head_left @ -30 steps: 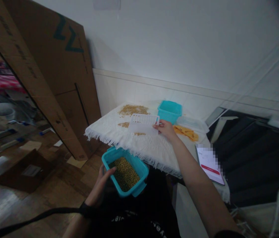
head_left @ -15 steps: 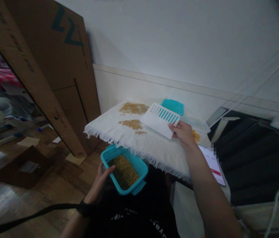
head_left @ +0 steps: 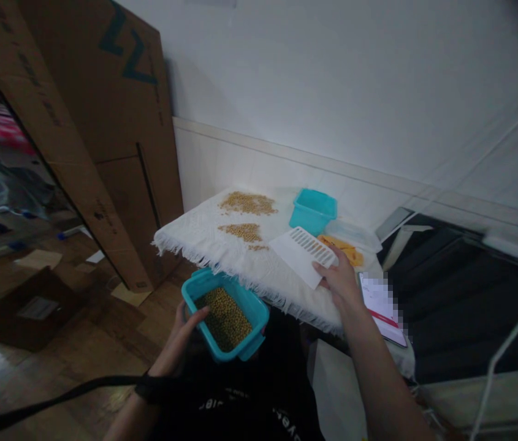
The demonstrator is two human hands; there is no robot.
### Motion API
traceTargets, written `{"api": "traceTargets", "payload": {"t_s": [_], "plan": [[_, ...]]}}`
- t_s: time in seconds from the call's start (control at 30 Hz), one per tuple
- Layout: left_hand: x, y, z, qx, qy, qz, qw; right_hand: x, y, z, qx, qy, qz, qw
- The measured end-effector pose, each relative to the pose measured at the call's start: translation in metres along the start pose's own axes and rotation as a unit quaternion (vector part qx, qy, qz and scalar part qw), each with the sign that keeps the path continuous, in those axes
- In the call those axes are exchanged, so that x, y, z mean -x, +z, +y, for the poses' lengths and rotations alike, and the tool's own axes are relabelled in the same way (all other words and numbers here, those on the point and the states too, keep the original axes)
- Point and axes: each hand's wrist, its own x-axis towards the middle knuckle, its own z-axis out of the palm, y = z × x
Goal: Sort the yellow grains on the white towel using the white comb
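In the head view, clamping the left hand point(head_left: 185, 334) on the left rim of a blue, box-shaped plastic tub point(head_left: 250, 306), thumb inside, just below the front edge of a white, woven, fringed cloth point(head_left: 259, 269). In the tub, lots of small, round, yellow-green beans point(head_left: 226, 315). Pinching a flat, white plastic scraper with slots point(head_left: 293, 254) by its slotted end in the right hand point(head_left: 344, 278), over the right part of the cloth; cannot tell if touching it. At the cloth's back left, a big patch of tan loose beans point(head_left: 247, 202); nearer its front, a small patch point(head_left: 243, 231). Seems to be the bean-gathering step, only part done. For the next move, best to put the flat end behind the small patch, keep the tub under the fringe and pull gently.
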Motion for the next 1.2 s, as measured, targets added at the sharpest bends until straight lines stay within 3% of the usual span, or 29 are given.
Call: {"api": "traceTargets", "payload": {"t_s": [0.57, 1.2], "plan": [[0.0, -0.002, 0.001, 0.022, 0.012, 0.018, 1.0, 0.017, 0.008, -0.023, 0.01, 0.043, -0.071, 0.997], [0.001, 0.0, 0.004, 0.034, 0.014, 0.049, 0.998, 0.024, 0.012, -0.028, 0.025, 0.057, -0.132, 0.989]]}}
